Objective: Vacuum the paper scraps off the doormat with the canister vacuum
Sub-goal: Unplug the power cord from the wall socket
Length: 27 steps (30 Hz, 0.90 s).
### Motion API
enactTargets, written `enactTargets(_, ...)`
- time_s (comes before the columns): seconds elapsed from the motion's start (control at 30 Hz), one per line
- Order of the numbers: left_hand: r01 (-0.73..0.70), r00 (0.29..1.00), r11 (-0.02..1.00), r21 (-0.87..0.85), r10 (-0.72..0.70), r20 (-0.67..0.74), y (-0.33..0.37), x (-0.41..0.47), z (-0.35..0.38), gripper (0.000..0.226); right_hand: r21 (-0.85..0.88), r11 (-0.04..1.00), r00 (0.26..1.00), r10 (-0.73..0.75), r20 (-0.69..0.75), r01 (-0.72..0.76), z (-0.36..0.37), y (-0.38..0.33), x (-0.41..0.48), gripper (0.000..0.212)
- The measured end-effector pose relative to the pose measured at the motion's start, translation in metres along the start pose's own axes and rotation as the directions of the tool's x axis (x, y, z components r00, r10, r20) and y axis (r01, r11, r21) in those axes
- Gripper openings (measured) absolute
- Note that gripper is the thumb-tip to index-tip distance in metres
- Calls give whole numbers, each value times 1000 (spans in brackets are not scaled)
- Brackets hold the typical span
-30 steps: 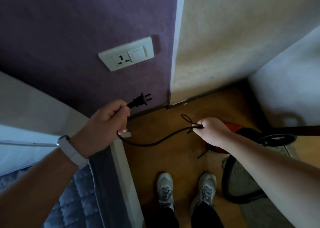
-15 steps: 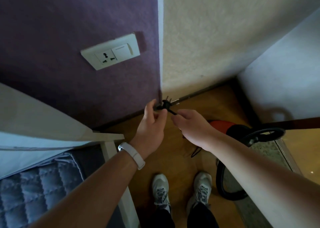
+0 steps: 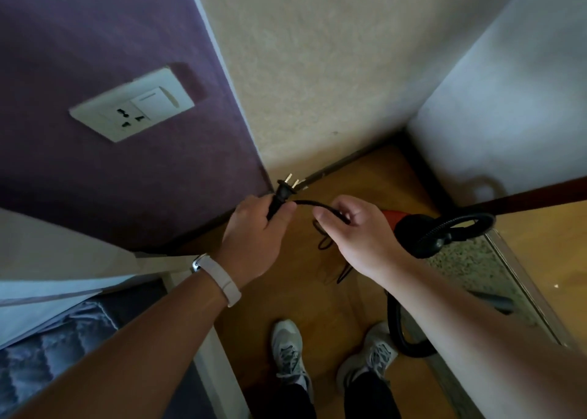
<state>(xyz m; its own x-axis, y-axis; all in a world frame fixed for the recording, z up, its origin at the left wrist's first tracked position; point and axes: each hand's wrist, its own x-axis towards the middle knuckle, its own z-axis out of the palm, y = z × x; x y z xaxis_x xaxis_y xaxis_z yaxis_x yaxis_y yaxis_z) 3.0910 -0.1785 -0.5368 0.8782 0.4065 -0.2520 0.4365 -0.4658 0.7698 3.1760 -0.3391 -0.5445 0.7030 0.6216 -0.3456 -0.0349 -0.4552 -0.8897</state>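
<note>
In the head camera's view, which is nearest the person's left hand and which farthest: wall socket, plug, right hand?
1. plug: gripped in the left hand itself.
2. right hand: just to its right, holding the cord.
3. wall socket: up on the purple wall, farthest.

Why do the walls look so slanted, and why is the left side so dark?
Head view: the wide-angle lens tilts and bows straight lines, like the white corner trim. Head view: the light is dim; the purple wall and quilted bedding lie in shadow, while the white wall at right is brighter. Head view: the plug in the left hand is sharp, prongs visible.
</note>
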Motion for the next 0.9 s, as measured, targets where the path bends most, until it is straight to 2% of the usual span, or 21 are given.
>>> enactTargets(0.13,78,968,967,-245,-132,-215,16,11,-8,40,-79,996,996,38,-80,-44,-24,35,-3,40)
enactTargets(0.23,144,884,918,-368,-287,-369,13,28,-20,42,-138,956,965,250,-76,-258,-49,84,-9,46)
enactTargets(0.3,215,895,939,-268,-299,-332,10,33,-18,43,-113,902,908,408,-94,-417,-69,112,-15,47)
enactTargets(0.4,250,957,954,168,-217,-193,7,29,10,43,65,857,843,514,-160,-511,-90,125,-21,46)
enactTargets(0.47,215,973,946,243,-187,-133,11,26,39,40,44,884,867,465,-179,-465,-95,120,-22,42)
enactTargets(0.6,359,932,929,-87,-361,-16,41,23,109,41,-120,955,960,261,-106,-273,-90,107,-31,30)
enactTargets(0.73,433,901,876,-212,-425,85,75,25,166,44,-256,966,995,52,83,-29,-77,103,-47,24)
enactTargets(0.8,480,877,849,-220,-459,142,86,30,184,36,-326,945,988,11,153,40,-73,109,-54,16)
enactTargets(0.87,514,854,843,-159,-486,185,92,33,197,19,-356,931,986,-23,167,82,-77,117,-59,19)
enactTargets(0.9,550,833,809,-208,-512,210,92,35,201,8,-350,932,985,-39,168,97,-82,120,-62,18)
